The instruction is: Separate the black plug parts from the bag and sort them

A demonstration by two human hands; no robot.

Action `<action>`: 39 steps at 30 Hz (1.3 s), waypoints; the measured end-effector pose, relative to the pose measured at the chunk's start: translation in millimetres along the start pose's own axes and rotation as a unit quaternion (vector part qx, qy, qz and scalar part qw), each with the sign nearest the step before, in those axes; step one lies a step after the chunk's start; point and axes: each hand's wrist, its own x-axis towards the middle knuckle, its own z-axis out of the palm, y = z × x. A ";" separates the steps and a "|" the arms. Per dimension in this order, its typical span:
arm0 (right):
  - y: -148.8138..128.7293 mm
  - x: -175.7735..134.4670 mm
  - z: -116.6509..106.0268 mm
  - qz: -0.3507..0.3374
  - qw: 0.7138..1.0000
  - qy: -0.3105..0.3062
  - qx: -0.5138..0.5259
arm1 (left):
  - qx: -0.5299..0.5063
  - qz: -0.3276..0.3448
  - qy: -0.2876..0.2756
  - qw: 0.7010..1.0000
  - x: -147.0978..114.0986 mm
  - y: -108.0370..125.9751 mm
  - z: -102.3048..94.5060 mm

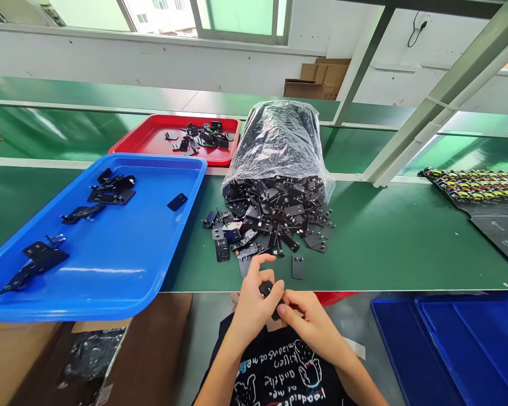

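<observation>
Close to my body, at the table's front edge, my left hand is closed around a small black plastic part, its index finger raised and bent. My right hand pinches the lower end of the same part with thumb and fingers. Much of the part is hidden by my fingers. Just beyond my hands lies a heap of flat black plastic parts, spilling from a clear plastic bag on its side. One flat part lies apart, near the edge.
On the left a blue tray holds several black parts. A red tray with more of them stands behind it. A metal post rises at right, near bundled coloured pieces. Blue trays and a cardboard box are below.
</observation>
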 end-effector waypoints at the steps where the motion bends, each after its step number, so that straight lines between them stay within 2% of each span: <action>1: 2.6 0.5 6.5 0.003 0.999 0.018 0.044 | -0.014 0.015 -0.003 1.000 -0.4 -0.5 -1.2; 3: 7.5 2.2 17.8 0.010 0.992 0.076 0.104 | -0.076 0.017 -0.037 0.996 -1.4 -3.1 -1.9; 5: 10.8 4.5 24.3 0.007 0.988 0.121 0.098 | -0.149 -0.028 -0.066 0.986 -3.2 -6.7 0.6; 7: 13.3 6.9 22.8 -0.022 0.990 0.139 0.015 | -0.205 -0.082 -0.042 0.974 -6.0 -9.6 4.7; 9: 16.3 8.9 12.6 -0.047 0.978 0.169 -0.110 | -0.235 -0.102 -0.003 0.967 -8.7 -10.2 6.4; 12: 21.6 12.5 -10.6 0.005 0.914 0.275 -0.298 | -0.240 -0.095 -0.008 0.966 -12.1 -7.1 0.0; 14: 24.3 15.9 -22.3 0.066 0.871 0.310 -0.375 | -0.248 -0.094 -0.017 0.964 -14.6 -4.8 -7.6; 16: 25.7 19.5 -27.1 0.095 0.867 0.303 -0.385 | -0.276 -0.098 -0.010 0.956 -18.2 -4.5 -14.2; 21: 29.2 25.1 -27.0 0.081 0.902 0.290 -0.311 | -0.377 -0.104 -0.014 0.920 -27.7 -10.9 -22.5; 24: 33.6 28.1 -35.3 0.069 0.922 0.293 -0.246 | -0.403 -0.103 -0.021 0.909 -29.5 -16.1 -26.1; 28: 34.3 28.8 -45.3 0.053 0.947 0.295 -0.120 | -0.403 -0.111 -0.043 0.907 -28.1 -24.2 -26.5; 31: 25.9 16.9 -38.4 0.041 0.962 0.271 -0.006 | -0.416 -0.128 -0.085 0.896 -27.8 -25.5 -19.7; 34: 11.7 -6.4 -23.0 0.025 0.969 0.232 0.084 | -0.455 -0.148 -0.151 0.865 -31.7 -14.6 -9.9; 36: 1.4 -23.8 -13.9 0.010 0.964 0.215 0.157 | -0.481 -0.148 -0.189 0.844 -37.8 -1.6 -4.8; 39: -12.6 -46.1 -5.6 -0.020 0.947 0.232 0.221 | -0.495 -0.140 -0.222 0.828 -51.0 18.4 -1.0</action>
